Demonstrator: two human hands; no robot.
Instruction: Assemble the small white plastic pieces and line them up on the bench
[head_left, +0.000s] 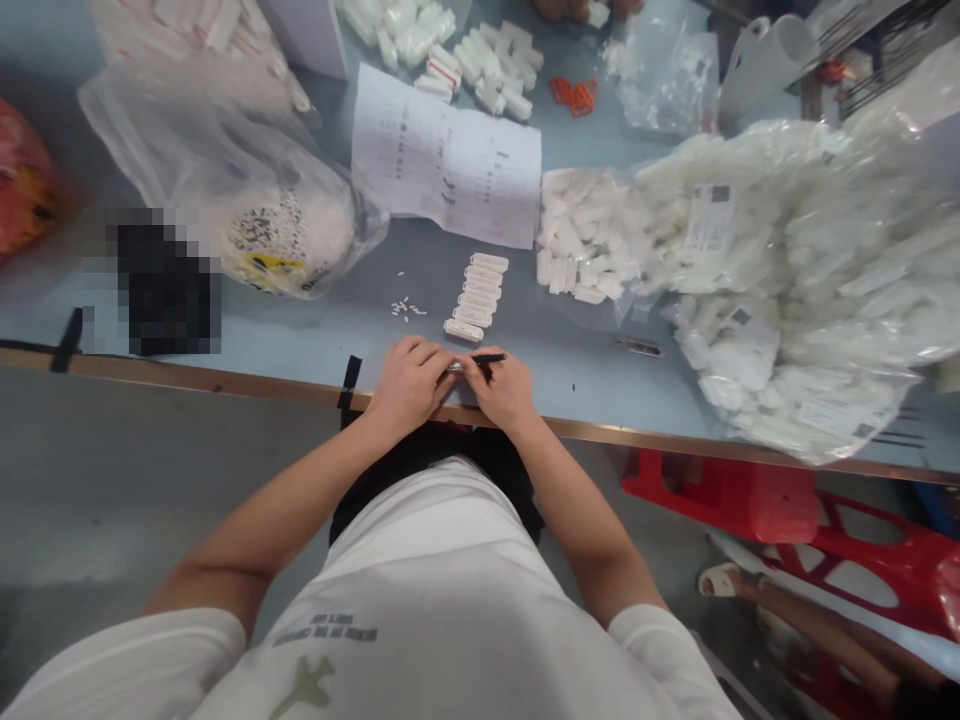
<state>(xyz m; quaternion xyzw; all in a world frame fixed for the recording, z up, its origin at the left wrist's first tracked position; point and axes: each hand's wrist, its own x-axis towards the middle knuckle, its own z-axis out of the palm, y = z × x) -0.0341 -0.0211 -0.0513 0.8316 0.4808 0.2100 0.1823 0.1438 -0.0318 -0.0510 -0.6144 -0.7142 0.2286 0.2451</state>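
Note:
Near the table's front edge, my left hand (411, 382) is closed on a small white part (455, 367), much of it hidden by the fingers. Touching the same part from the right, my right hand (504, 388) grips a thin black tool (489, 357) that lies across its fingers. Just beyond the hands, several flat white plastic pieces (480, 298) lie in a slanting column. Left of that column is a scatter of tiny white bits (406, 308). Printed paper sheets (446, 160) lie farther back.
Bags of white parts (787, 230) cover the right side, and a clear bag (289, 225) stands left. A small metal-like tool (639, 347) lies at right. Loose white parts (499, 65) and orange pieces (576, 95) are at the back, near another person's hands. Red stools (780, 500) stand below.

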